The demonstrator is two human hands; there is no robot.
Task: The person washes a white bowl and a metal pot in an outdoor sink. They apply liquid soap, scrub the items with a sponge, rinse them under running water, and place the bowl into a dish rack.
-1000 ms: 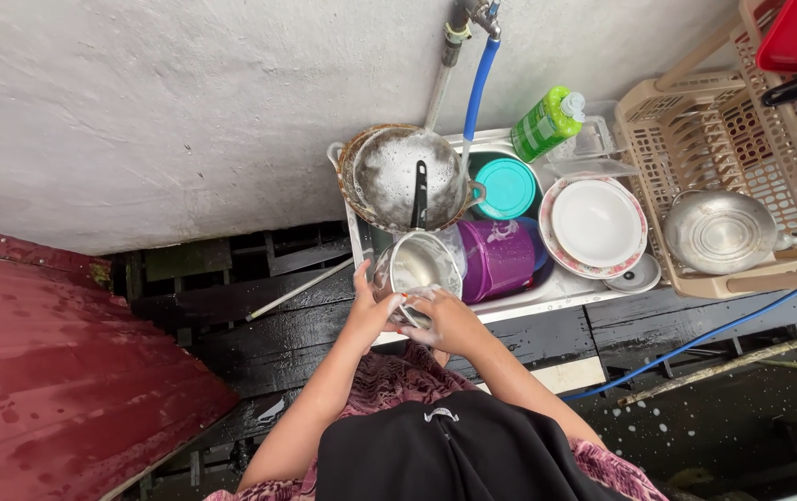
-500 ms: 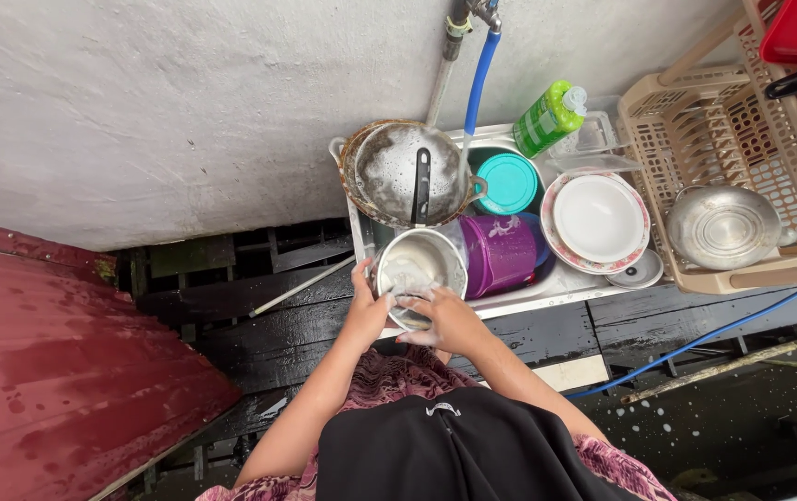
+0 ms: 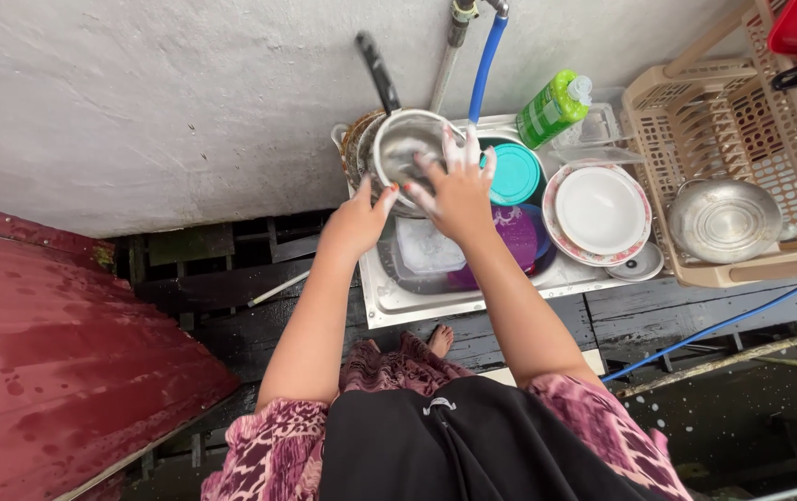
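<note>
My left hand (image 3: 357, 218) grips the near rim of a round steel pot (image 3: 401, 141), held tilted over the back of the sink (image 3: 389, 311). My right hand (image 3: 457, 186), covered in suds, lies with fingers spread against the pot's inner side. A black handle (image 3: 378, 70) sticks up behind the pot. Under it shows the edge of a larger pan (image 3: 354, 148). Below my hands, soapy water and a purple container (image 3: 516, 237) fill the sink.
A teal lid (image 3: 516, 174), a white plate (image 3: 600, 209), a small lid (image 3: 637, 264) and a green soap bottle (image 3: 552, 109) crowd the sink's right. A beige basket (image 3: 695, 111) holds a steel bowl (image 3: 723, 221). A blue hose (image 3: 485, 60) hangs from the tap. Red roofing (image 3: 46, 353) lies left.
Both hands have moved from the sink's front edge up to its back with the steel pot, which is now tilted. The right hand has gone from the rim to the inside.
</note>
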